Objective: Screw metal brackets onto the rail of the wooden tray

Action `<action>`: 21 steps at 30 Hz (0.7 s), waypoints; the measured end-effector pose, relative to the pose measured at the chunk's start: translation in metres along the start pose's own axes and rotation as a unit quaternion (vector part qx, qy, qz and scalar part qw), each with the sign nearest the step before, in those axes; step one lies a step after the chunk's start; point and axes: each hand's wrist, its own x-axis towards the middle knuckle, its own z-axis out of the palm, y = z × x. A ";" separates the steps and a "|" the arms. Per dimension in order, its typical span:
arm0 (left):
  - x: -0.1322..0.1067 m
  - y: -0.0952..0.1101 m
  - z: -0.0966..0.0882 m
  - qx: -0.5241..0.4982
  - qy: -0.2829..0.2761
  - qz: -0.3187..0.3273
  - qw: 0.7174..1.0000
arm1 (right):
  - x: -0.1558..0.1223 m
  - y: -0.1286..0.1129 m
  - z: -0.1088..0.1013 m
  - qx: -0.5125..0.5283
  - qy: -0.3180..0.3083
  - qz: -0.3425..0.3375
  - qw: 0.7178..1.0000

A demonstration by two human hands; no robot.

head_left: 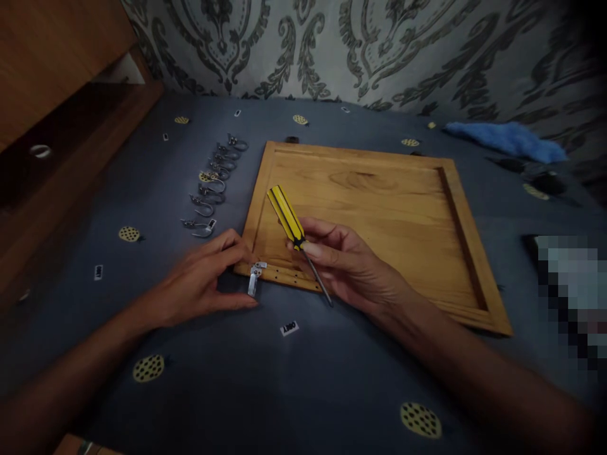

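Note:
A small metal cabinet hinge (255, 278) sits at the near left corner of a framed wooden door panel (360, 196), beside a row of small holes. My left hand (203, 278) closes around this hinge, the fingertips at its upper end and the thumb by its lower end. A screwdriver (286, 215) with a yellow and black handle is in my right hand (351, 265), gripped near the collar. Its handle tilts up to the left, and the steel shaft points down over the panel's near edge.
Several curved metal hinges (203, 203) lie in a row left of the panel. At the back right are a blue cloth (512, 140) and a dark object (545, 180). A blurred-out device (573, 284) lies at right. Wooden furniture (61, 69) borders the left.

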 end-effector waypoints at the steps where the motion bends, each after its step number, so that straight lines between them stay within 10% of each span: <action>1: 0.000 0.000 0.000 0.000 0.000 -0.002 1.000 | -0.001 0.000 0.000 -0.004 0.000 0.007 1.000; 21: 0.001 0.001 -0.002 -0.012 -0.004 -0.004 1.000 | -0.014 0.027 0.015 -0.166 0.102 -0.301 0.934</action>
